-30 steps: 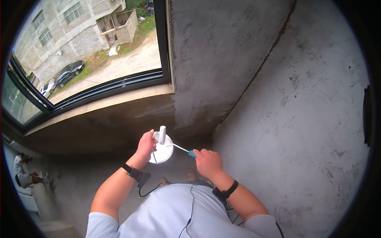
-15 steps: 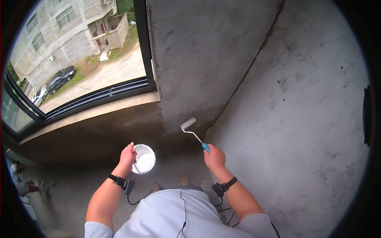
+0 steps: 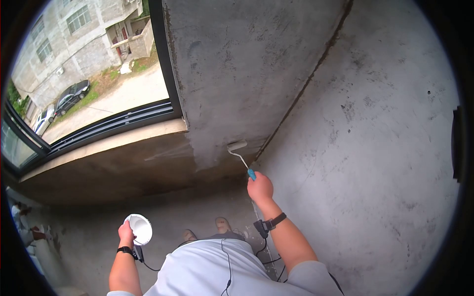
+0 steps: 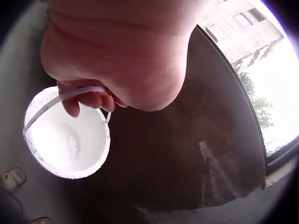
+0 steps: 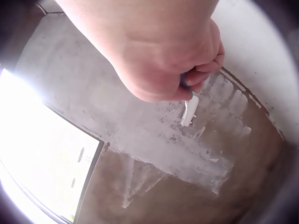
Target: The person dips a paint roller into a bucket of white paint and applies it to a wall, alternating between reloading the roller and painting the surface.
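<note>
The right hand [image 3: 260, 188] grips a roller [image 3: 237, 145] at the wall [image 3: 217, 93] beyond it; the left hand [image 3: 126, 234] holds a bucket [image 3: 143, 229] by its handle [image 4: 50, 104].

In the head view, the paint roller [image 3: 237, 145] has a turquoise handle [image 3: 252, 174]; the bucket [image 3: 142, 230] at eight o'clock is white, T-shirt [image 3: 207, 266] at six pale grey, wall [image 3: 380, 133] at three mottled grey.

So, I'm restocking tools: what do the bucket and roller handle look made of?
Bucket: probably plastic; its inside looks smooth and white, perhaps coated. Roller handle: likely plastic or rubber, from its even blue colour; the right hand covers part.
</note>
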